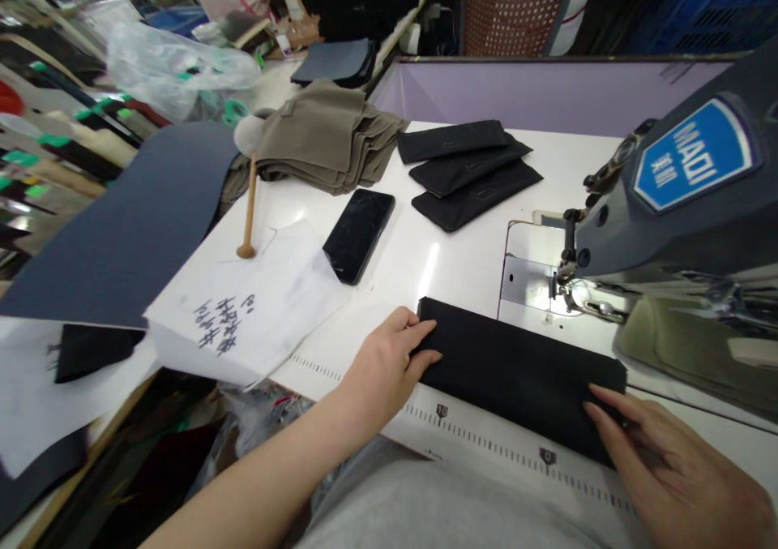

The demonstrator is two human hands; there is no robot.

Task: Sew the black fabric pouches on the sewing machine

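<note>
A long, folded piece of black fabric (516, 371) lies across the front of the white sewing table, below the machine's needle area. My left hand (392, 362) pinches its left end between thumb and fingers. At the opposite end, my right hand (674, 460) grips the right edge, with some fingers hidden under or behind the cloth. The sewing machine (674, 200), dark grey with a blue label, stands to the right, and its metal needle plate (528, 281) is just beyond the fabric. Several black fabric pieces (468, 164) like this one lie overlapped farther back.
A black phone (359, 235) and a marked white paper (243, 306) lie to the left. Behind them are a wooden-handled tool (248, 208) and a stack of brown-grey fabric (322, 139). Thread cones (85, 139) crowd the far left. A purple panel (504, 95) borders the table's back.
</note>
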